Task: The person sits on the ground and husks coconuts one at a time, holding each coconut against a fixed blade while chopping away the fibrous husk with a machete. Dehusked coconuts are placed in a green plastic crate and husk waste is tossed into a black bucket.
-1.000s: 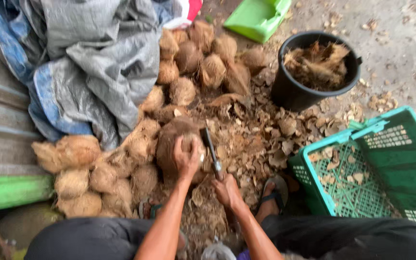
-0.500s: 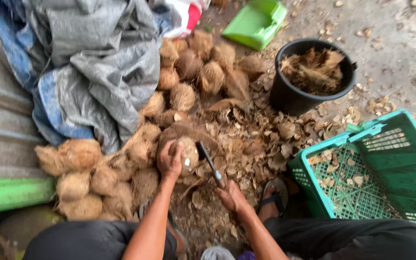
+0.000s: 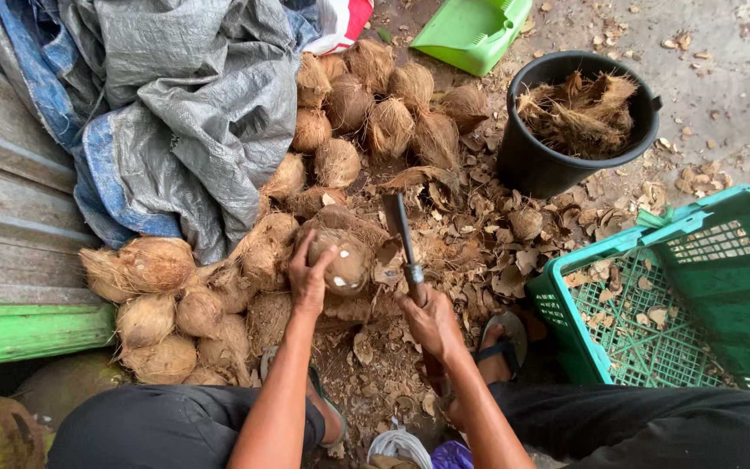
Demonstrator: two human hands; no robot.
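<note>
On dusty concrete ground (image 3: pixel 740 95) littered with dry husk chips, the left hand (image 3: pixel 307 280) is gripping a fibrous brown coconut (image 3: pixel 345 259) while the right hand (image 3: pixel 431 321) is clenching a heavy knife (image 3: pixel 403 239) just beside it.

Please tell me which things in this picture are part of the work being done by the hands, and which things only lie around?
In the work:
- left hand steadying a husked coconut
- right hand gripping a cleaver

Lying about:
- pile of coconuts
- black bucket of husk
- green crate
- green dustpan
- grey tarpaulin
</note>
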